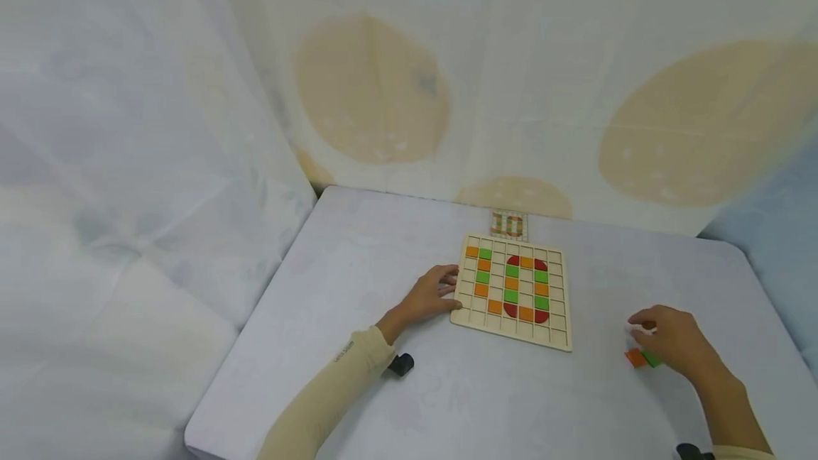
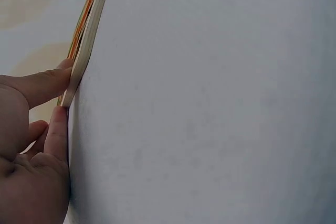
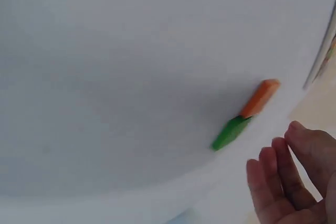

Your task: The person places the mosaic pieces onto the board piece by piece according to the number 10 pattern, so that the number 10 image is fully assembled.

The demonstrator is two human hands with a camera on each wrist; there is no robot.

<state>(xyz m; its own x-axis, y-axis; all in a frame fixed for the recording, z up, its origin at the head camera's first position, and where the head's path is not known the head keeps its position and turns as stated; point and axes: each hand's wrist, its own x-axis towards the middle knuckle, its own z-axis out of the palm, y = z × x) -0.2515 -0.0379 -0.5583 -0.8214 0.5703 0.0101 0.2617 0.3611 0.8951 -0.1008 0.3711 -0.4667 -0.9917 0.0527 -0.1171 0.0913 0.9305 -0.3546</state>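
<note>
A pale square grid board (image 1: 559, 336) lies on the table, with orange, green and red tiles set in some of its squares. The red tiles (image 1: 541, 316) have rounded corners and sit at the corners of a ring shape. My left hand (image 1: 429, 295) rests at the board's left side, thumb and fingertips touching its edge (image 2: 86, 51). Well to the right of the board, my right hand (image 1: 679, 339) hovers with bent, relaxed fingers, and nothing shows between them. Beside and below it, an orange tile (image 3: 261, 98) and a green tile (image 3: 231, 132) lie touching on the table.
A small pattern card (image 1: 509, 225) lies just behind the board, showing a similar coloured design. The white table (image 1: 358, 247) meets a patterned curtain (image 1: 524, 91) at the back. Dark objects (image 1: 401, 365) show at both wrists.
</note>
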